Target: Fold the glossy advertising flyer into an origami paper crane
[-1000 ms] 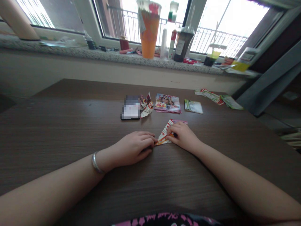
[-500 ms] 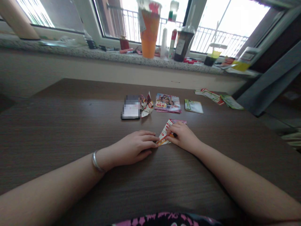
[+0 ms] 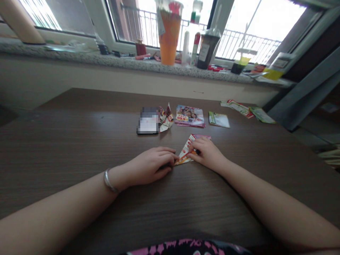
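On the brown table in front of me lies a colourful printed flyer (image 3: 186,146), folded to a narrow point at its left end, with orange, white, red and pink parts showing. My right hand (image 3: 205,151) rests over its right part, thumb and fingers bent around the paper and holding it; they cover some of it. My left hand (image 3: 156,164) lies palm down at the pointed end. Its fingers are stretched out, with one fingertip touching the paper's tip and the thumb apart below. A silver bangle (image 3: 108,180) is on my left wrist.
Behind the flyer are a phone (image 3: 148,122), a crumpled folded paper piece (image 3: 166,118), a stack of flyers (image 3: 190,116) and a small green-white paper stack (image 3: 219,119). More paper strips (image 3: 240,108) lie at the far right. Cups and bottles line the windowsill (image 3: 148,63).
My left hand's fingers have shifted slightly left and bent a little more at the flyer's tip, showing more of the point. My right hand has stayed in place.
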Demonstrator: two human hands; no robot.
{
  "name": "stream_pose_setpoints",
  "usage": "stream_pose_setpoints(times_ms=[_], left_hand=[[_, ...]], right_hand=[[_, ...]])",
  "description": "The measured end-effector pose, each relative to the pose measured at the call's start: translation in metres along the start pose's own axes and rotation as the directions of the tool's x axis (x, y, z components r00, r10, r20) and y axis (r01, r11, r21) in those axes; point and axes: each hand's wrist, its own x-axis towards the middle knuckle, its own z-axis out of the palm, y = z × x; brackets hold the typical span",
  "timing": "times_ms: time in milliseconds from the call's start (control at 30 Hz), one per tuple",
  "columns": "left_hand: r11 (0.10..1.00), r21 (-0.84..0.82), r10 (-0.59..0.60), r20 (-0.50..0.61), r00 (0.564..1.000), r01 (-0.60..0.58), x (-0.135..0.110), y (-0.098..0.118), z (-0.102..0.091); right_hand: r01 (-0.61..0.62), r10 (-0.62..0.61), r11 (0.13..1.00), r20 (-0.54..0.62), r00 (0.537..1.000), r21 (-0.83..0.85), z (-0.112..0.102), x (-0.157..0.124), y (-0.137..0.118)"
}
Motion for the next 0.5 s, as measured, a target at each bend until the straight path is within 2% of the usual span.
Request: stream_pose_setpoints(times_ms=[100,300,500], left_hand=[[0.999,0.018,-0.038,-0.006,0.999,0.038,-0.0002,0.0006,0.0005],[0.994,0.104,0.025,0.044,0.999,-0.029,0.0010,-0.0005,0.0046],[0.991,0.122,0.043,0.058,0.997,-0.050,0.0025,-0.0019,0.0077]], right_hand=[[0.020,-0.020,1.000,-0.005,1.000,-0.001,0.0008,-0.0005,0.0003],[0.050,-0.050,0.999,-0.013,0.999,0.017,0.0015,0.0002,-0.0013],[0.066,-0.066,0.997,-0.012,0.998,0.040,-0.0006,0.0033,-0.0038]])
